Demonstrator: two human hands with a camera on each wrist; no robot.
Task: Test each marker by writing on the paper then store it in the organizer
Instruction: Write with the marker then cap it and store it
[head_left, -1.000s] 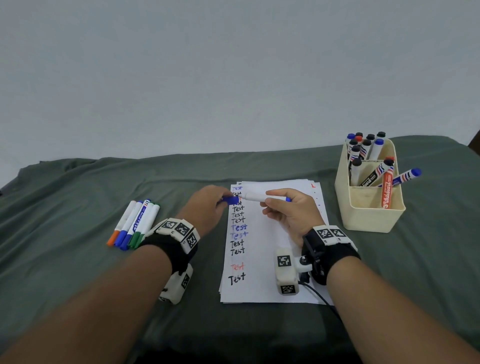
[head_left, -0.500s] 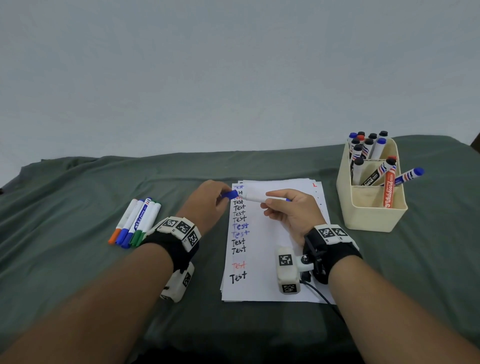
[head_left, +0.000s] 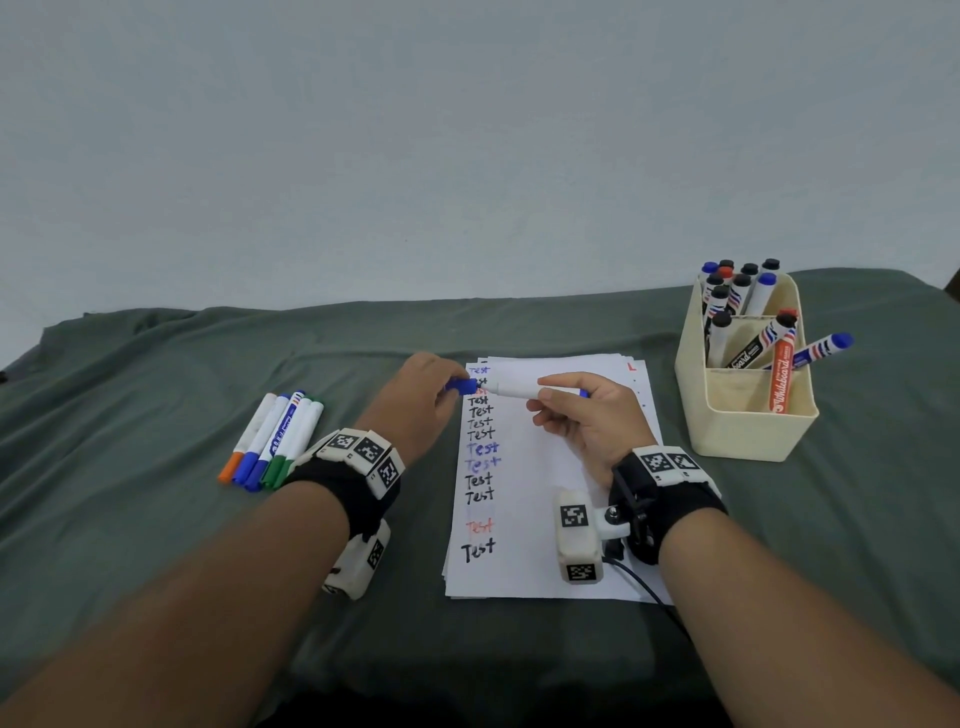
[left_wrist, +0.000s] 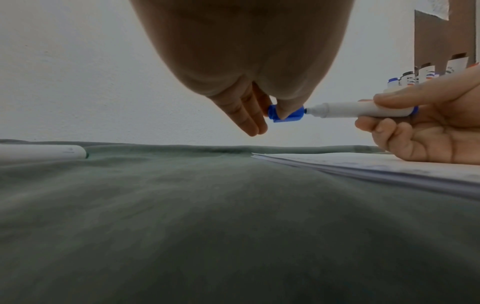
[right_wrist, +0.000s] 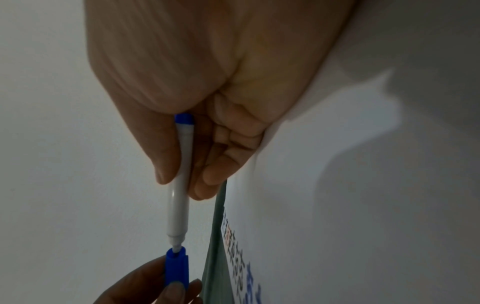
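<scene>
A grey-green cloth (head_left: 156, 519) covers the table, with a stack of white paper (head_left: 535, 519) in the middle carrying a column of "Test" scribbles, and the cream plastic organizer (head_left: 748, 431) full of markers sits off to its right. The right hand (head_left: 587, 415) pinches the white-barrelled blue marker (head_left: 514, 387) level above the top of the sheet, thumb and fingers curled round the barrel. The left hand (head_left: 421, 400) pinches the small blue cap (head_left: 462, 385) right at the marker's tip — the nib just sits at the cap's mouth.
</scene>
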